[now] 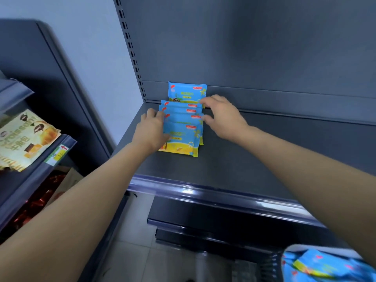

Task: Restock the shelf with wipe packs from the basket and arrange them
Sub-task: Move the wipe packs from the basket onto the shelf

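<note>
Row of blue-and-yellow wipe packs [183, 127] sitting overlapped at the back-left of the dark shelf [244, 159]. Left hand [152, 129] pressed flat against the row's left edge, right hand [223, 117] pinching the right edges. Spare packs [325, 267] down in the basket [271, 260], bottom right.

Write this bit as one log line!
step: arranging | left hand: presses wipe packs | right hand: pinches them | shelf: one row

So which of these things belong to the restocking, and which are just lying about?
Job: row of wipe packs, shelf, spare packs lower right, left hand, right hand.
Lying about: snack bag, yellow price tag, red wrapped goods.
</note>
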Available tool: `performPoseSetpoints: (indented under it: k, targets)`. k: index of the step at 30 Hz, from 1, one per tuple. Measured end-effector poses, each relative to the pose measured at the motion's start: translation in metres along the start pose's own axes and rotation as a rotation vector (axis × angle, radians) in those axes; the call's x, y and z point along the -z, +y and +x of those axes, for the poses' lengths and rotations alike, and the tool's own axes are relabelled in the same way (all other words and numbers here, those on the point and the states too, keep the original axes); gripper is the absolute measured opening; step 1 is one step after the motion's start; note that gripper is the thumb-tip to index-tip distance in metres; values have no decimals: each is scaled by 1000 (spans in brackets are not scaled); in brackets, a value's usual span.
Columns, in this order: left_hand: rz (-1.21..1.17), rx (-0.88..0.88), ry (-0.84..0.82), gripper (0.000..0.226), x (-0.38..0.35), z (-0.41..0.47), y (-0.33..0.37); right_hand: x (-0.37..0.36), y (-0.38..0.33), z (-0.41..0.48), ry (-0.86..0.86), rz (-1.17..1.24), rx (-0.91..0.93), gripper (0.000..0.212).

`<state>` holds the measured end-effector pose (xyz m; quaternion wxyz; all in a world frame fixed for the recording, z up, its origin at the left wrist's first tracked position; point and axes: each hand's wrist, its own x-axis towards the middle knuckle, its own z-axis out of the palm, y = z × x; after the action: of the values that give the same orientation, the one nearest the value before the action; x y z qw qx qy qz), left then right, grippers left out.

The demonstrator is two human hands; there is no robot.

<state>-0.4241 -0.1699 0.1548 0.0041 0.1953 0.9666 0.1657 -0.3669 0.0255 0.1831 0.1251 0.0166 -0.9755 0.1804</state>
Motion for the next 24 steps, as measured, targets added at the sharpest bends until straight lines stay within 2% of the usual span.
performPoseSetpoints:
  k: [5,9,12,19,24]
  targets:
    - [-1,-74,144,54,18,-32,34,28,-7,-41,78,-172,92,45]
    - [-83,-272,299,46,35,-69,78,59,-8,-89,171,-259,143,52]
    - [-154,-427,346,42,41,-105,115,82,-4,-133,222,-319,160,53]
    - [-273,-664,296,41,20,-187,197,121,33,-252,316,-377,66,50]
    - [-348,-704,117,41,-29,-240,244,122,74,-338,229,-374,-64,47]
